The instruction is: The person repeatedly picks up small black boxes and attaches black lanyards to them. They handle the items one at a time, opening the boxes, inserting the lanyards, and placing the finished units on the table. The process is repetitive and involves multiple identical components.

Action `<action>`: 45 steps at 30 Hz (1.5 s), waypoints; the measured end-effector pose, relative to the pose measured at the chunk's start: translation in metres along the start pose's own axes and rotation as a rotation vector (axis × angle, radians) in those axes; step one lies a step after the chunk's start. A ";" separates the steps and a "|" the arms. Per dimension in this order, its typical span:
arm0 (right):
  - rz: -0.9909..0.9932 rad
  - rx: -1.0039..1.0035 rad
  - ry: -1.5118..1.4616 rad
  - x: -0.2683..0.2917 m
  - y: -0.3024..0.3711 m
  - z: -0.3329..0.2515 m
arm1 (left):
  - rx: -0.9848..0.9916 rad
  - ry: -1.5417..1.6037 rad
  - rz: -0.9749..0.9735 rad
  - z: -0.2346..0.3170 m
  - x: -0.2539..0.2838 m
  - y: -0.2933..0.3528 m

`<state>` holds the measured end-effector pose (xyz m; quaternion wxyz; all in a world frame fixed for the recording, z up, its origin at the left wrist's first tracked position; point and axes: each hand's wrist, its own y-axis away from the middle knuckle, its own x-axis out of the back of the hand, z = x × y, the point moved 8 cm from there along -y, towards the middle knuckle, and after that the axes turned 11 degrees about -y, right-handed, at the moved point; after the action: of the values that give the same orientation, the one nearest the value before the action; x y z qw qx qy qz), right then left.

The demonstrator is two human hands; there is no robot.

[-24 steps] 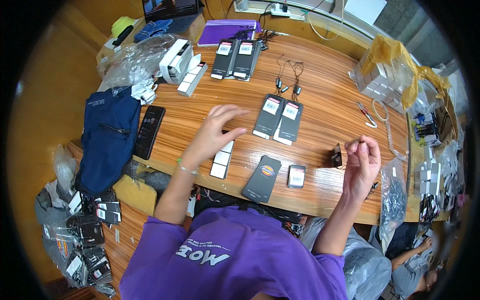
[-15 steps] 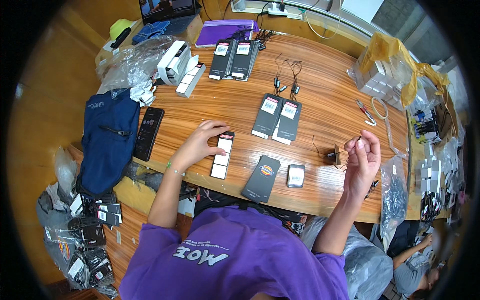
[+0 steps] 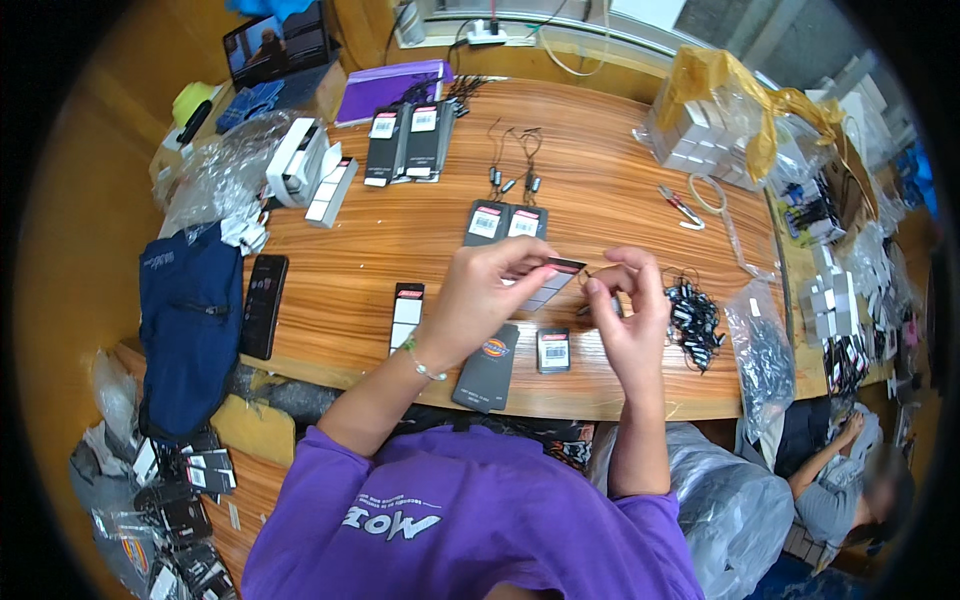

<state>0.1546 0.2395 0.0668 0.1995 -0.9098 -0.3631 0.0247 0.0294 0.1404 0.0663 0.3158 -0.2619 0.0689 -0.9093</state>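
Left hand point(image 3: 478, 300) pinches a labelled card point(image 3: 548, 288) between thumb and fingers; right hand point(image 3: 638, 325) meets its far end, fingers curled.
The card is held tilted over the middle of the table point(image 3: 600, 150), its left end hidden by the left fingers; whether the right fingertips pinch a thin dark bit there, I cannot tell. Nearest the table's front edge lies a dark tag with an oval emblem point(image 3: 486, 372), with a small labelled packet point(image 3: 553, 351) to its right. The left forearm overlaps the lower end of a strip of white labels point(image 3: 406, 312). A tangle of black cords point(image 3: 692, 322) lies right of the right hand. Beyond, two corded tags point(image 3: 487, 222) have their lower parts covered. Toward the far left corner stand tag stacks point(image 3: 382, 155) and a purple folder point(image 3: 375, 97).
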 end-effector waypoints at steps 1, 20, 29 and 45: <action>0.007 0.026 0.018 0.000 0.000 -0.005 | -0.026 0.001 -0.015 0.008 -0.008 -0.003; 0.065 -0.053 -0.172 0.009 0.005 0.006 | -0.003 0.069 -0.132 0.011 -0.029 0.000; 0.077 -0.097 -0.285 0.005 0.006 0.010 | -0.005 0.089 -0.118 0.015 -0.025 0.003; 0.071 -0.291 -0.739 0.003 0.008 0.028 | -0.297 -0.228 -0.019 0.039 -0.022 0.007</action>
<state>0.1563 0.2459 0.0384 -0.0766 -0.8703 -0.3786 0.3056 0.0678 0.1494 0.0879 0.2708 -0.4077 0.1635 -0.8566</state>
